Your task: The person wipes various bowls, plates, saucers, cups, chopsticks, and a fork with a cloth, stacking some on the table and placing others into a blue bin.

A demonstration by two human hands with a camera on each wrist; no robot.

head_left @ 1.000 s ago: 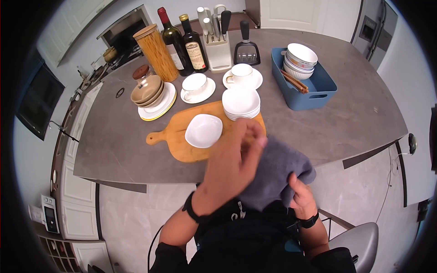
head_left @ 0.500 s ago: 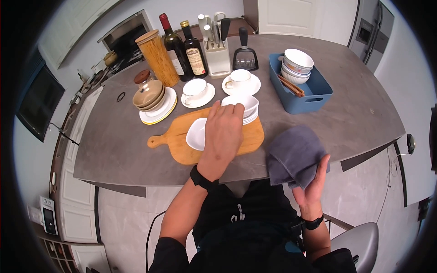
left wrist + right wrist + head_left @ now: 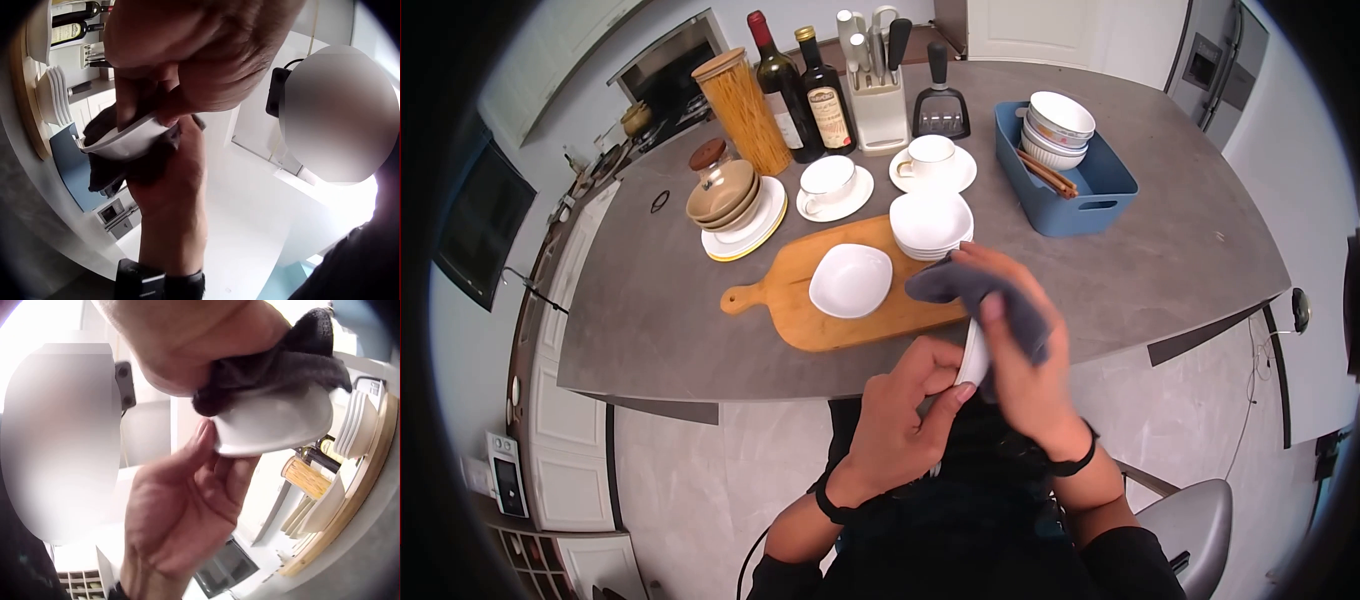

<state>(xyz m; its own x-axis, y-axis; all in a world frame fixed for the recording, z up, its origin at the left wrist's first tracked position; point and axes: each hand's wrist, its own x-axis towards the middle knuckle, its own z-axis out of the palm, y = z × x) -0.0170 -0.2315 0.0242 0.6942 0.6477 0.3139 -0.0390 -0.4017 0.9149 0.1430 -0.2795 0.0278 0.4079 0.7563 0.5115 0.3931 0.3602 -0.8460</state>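
A white bowl (image 3: 275, 422) is held on edge near the counter's front edge, its rim pinched between the thumb and fingers of my left hand (image 3: 905, 425). My right hand (image 3: 1030, 365) grips a grey cloth (image 3: 940, 281) folded over the bowl's other side; in the right wrist view the cloth (image 3: 269, 372) lies against the bowl's surface. Another white bowl (image 3: 851, 281) sits on the wooden board (image 3: 800, 333), left of a stack of white bowls (image 3: 932, 222) at the board's right end.
Two cups on saucers (image 3: 835, 207) stand behind the board. Brown bowls (image 3: 722, 195) on plates are at the left, with a pasta jar (image 3: 745, 115), bottles and a knife block (image 3: 878, 115) behind. A blue basket (image 3: 1090, 212) with bowls stands at the right.
My left hand has come back from the stack towards me with a white bowl. My right hand has moved left and up, bringing the cloth onto that bowl.
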